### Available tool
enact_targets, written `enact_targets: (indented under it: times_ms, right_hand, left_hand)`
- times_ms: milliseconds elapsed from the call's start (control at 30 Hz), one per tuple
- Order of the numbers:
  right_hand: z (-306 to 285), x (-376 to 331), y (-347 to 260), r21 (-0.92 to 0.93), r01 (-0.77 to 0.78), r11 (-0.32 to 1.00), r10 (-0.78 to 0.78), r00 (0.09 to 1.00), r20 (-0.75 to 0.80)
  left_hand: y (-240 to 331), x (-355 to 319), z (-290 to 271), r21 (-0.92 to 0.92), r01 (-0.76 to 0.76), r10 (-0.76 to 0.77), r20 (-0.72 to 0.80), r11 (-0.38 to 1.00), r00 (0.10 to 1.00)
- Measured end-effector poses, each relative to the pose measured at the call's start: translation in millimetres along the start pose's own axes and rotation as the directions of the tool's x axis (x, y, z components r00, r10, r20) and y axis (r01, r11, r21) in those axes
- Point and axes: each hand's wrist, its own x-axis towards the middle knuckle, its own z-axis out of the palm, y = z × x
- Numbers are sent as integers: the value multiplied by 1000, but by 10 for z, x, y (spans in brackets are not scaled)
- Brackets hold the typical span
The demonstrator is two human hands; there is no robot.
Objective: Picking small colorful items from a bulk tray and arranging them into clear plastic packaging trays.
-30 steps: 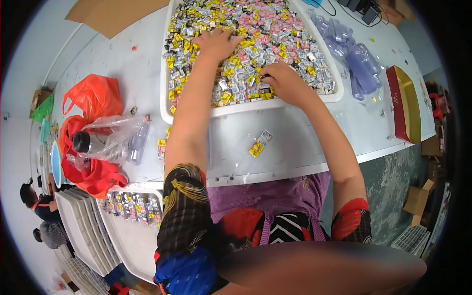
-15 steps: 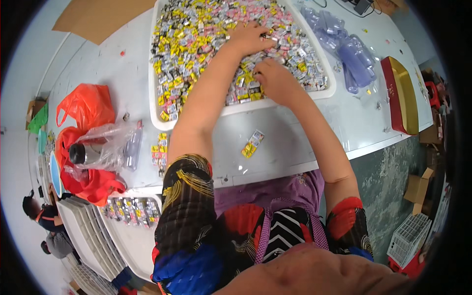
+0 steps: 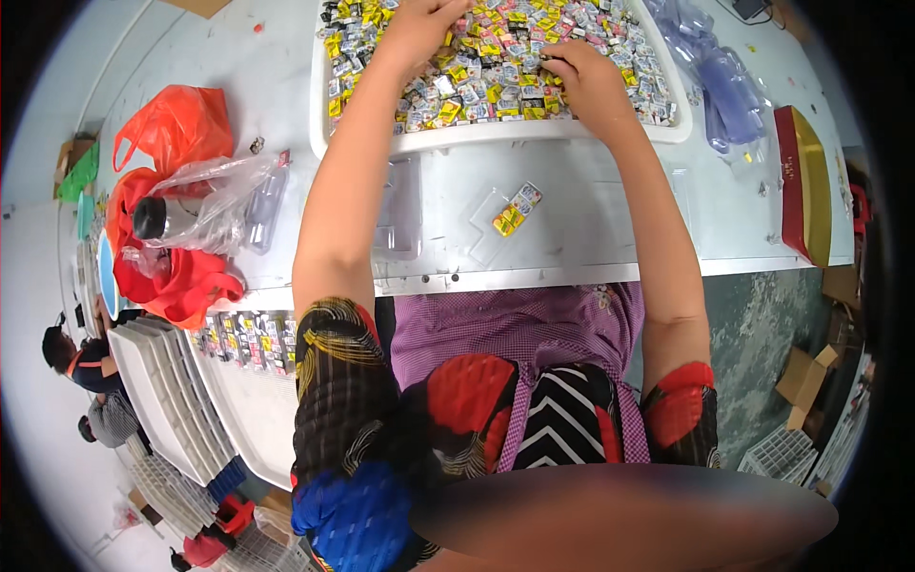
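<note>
Small wrapped packets (image 3: pixel 496 81) in yellow, silver, pink and black fill a large white tray (image 3: pixel 515 132) at the far side of the table. My left hand (image 3: pixel 417 36) reaches over them at the tray's left part, fingers apart and partly at the upper edge of the picture. Farther right, my right hand (image 3: pixel 593 88) rests low over the packets, thumb and fingers pinched together; what they hold is too small to make out. Closer to me a short row of yellow and white packets (image 3: pixel 518 210) lies on a flat clear plastic piece (image 3: pixel 483 234).
A clear plastic box (image 3: pixel 405 212) is beside my left forearm. Red bags (image 3: pixel 181 124) and a black-capped bottle (image 3: pixel 162 217) stand left; stacked white trays (image 3: pixel 172 410) below them. Clear plastic containers (image 3: pixel 729 95) and a red-gold box lid (image 3: pixel 801 186) lie right. A co-worker (image 3: pixel 76 353) is far left.
The view has shifted, so the tray sits higher in the picture. My hands are farther apart, the left one having moved left. The clear plastic pieces near me now show more plainly.
</note>
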Motion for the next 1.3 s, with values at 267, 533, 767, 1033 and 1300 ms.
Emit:
enact_targets:
  times_ms: [267,533,767,1033,1300]
  right_hand:
    - [-133,23,204,126,-19,992,37,989,-146]
    - [-199,-522,-466,500,-394,771,438,899,33]
    - [-333,-881,-730,286,-207,936,184,977,104]
    - [5,-1030,-864,-51,542,839,-386,658,646]
    - [94,-924,-999,-76,919,387,-417,248,874]
  left_hand:
    - [-235,-330,46,-223,-40,28,-57,974,998]
    - [-370,-372,-93,-432,-35,-53,-190,901,980]
    - [-415,-308,-173,-580,-55,-15,-116,813,993]
    - [-349,-375,-64,-516,-105,45,-128,850,991]
    - [-327,-421,-25,-495,-107,40,-145,862,989]
